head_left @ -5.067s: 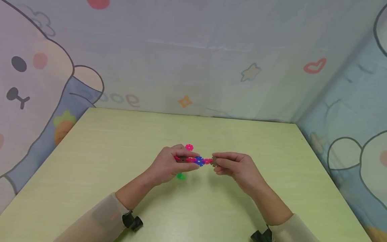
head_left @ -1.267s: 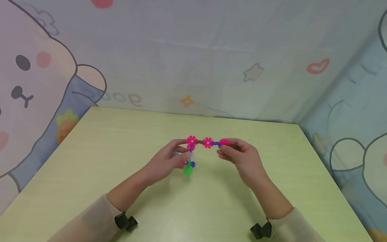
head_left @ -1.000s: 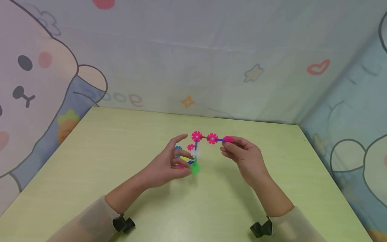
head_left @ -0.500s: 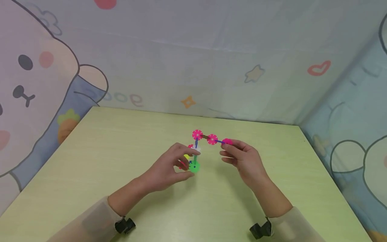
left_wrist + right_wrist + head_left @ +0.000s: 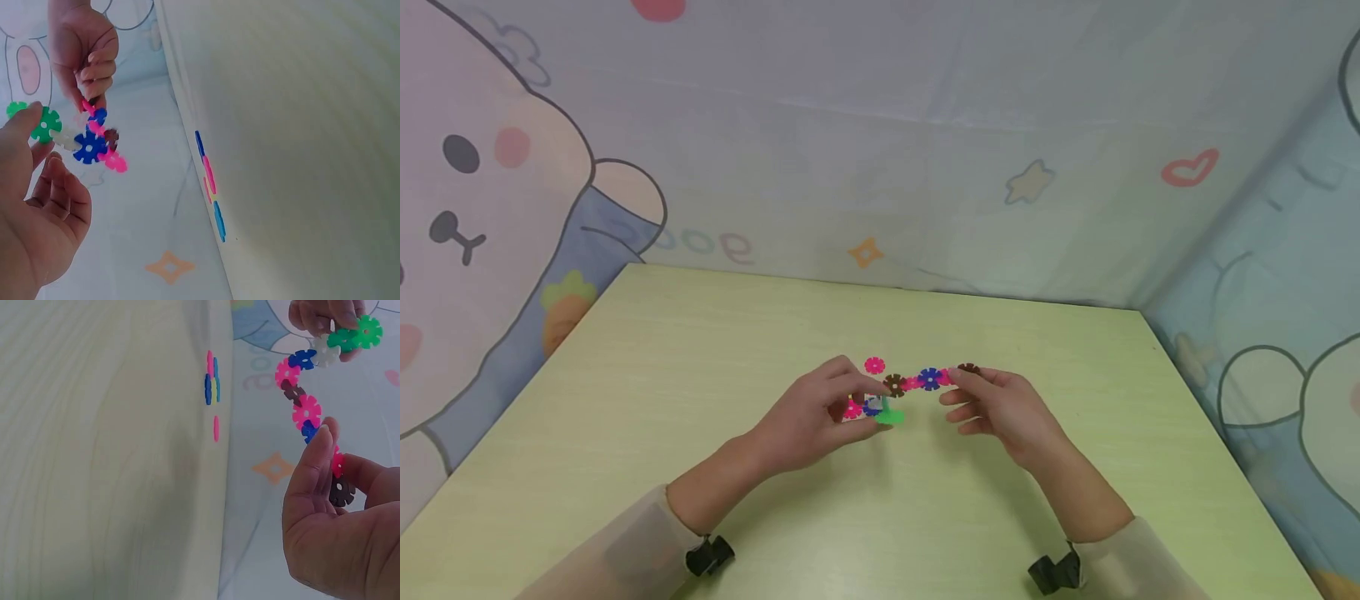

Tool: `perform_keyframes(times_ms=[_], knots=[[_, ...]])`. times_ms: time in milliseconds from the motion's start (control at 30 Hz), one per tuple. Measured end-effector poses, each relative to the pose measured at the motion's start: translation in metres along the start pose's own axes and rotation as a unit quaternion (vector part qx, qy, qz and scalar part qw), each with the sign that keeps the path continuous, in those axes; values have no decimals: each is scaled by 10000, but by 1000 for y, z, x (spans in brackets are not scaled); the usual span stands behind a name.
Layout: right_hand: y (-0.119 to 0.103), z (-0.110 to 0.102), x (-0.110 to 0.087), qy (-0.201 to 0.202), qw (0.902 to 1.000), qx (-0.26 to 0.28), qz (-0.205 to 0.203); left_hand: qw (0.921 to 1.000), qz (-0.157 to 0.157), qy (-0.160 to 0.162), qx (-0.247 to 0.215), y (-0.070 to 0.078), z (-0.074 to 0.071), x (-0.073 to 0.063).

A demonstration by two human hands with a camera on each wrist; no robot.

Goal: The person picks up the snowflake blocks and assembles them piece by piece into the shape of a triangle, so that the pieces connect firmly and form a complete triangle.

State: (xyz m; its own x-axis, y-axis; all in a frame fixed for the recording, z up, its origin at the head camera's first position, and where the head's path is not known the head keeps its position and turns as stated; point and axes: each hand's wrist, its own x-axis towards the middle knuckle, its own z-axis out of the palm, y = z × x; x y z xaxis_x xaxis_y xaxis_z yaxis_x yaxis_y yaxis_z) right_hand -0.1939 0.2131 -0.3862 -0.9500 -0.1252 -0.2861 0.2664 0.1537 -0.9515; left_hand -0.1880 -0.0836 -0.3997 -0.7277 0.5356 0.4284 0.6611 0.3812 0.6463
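A chain of interlocking snowflake discs [image 5: 929, 379] hangs in the air between my two hands, in pink, blue, brown, white and green. My left hand [image 5: 793, 417] pinches its green end between thumb and finger; the green discs [image 5: 367, 331] show clearly in the right wrist view. At the other end my right hand [image 5: 1011, 412] pinches a pink disc, with a brown disc [image 5: 342, 492] sticking out past the fingers. The chain bends: a white disc [image 5: 64, 140] links the green part to a blue disc [image 5: 90, 147] in the left wrist view.
Loose discs lie on the table [image 5: 760, 333] behind the left hand: a pink disc [image 5: 874, 365], another pink disc [image 5: 852, 409], plus blue and yellow ones, partly hidden in the head view. A printed cloth wall [image 5: 925, 192] stands beyond the table's far edge.
Half a second ago the left hand hovered spread around the green end; now it pinches it. The chain has turned and its far corner has come down. The right hand keeps its end.
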Motion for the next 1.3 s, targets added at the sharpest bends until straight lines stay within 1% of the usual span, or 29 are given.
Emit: perform_keyframes(times_ms=[67,133,200,267,333,433,533,633,733,800,1033,1200,1300], knots=[[2,-1,0,-117,9998,-157,50,9999,-71,23,-130,0,-1,0],[4,-2,1,-236,9992,-329,74,9995,-228,20,-225,0,-1,1],[5,-3,1,-351,9980,-507,113,9982,-453,26,-401,1,-3,1],[7,-4,1,-462,9962,-710,181,9953,-743,39,-618,1,-4,1],[8,-4,1,-586,9938,-906,267,9900,-1070,48,-913,1,-5,1],[11,-3,1,-733,9906,-1096,371,9803,-1470,41,-1318,0,-7,2],[14,-2,2,-847,9891,-1138,398,9723,-1702,-33,-1601,-2,-8,2],[16,-1,2,-900,9887,-1138,379,9656,-1853,-79,-1824,-3,-9,3],[18,0,3,-898,9886,-1155,352,9637,-1869,-72,-1905,-4,-10,2],[19,1,3,-895,9885,-1168,349,9640,-1848,-52,-1910,-4,-11,2],[19,2,4,-926,9885,-1138,360,9761,-1534,81,-1540,-5,-10,1],[21,1,4,-986,9879,-1120,415,9741,-1539,180,-1647,-6,-9,0],[21,1,4,-1023,9863,-1221,433,9726,-1559,215,-1714,-6,-10,-1]])
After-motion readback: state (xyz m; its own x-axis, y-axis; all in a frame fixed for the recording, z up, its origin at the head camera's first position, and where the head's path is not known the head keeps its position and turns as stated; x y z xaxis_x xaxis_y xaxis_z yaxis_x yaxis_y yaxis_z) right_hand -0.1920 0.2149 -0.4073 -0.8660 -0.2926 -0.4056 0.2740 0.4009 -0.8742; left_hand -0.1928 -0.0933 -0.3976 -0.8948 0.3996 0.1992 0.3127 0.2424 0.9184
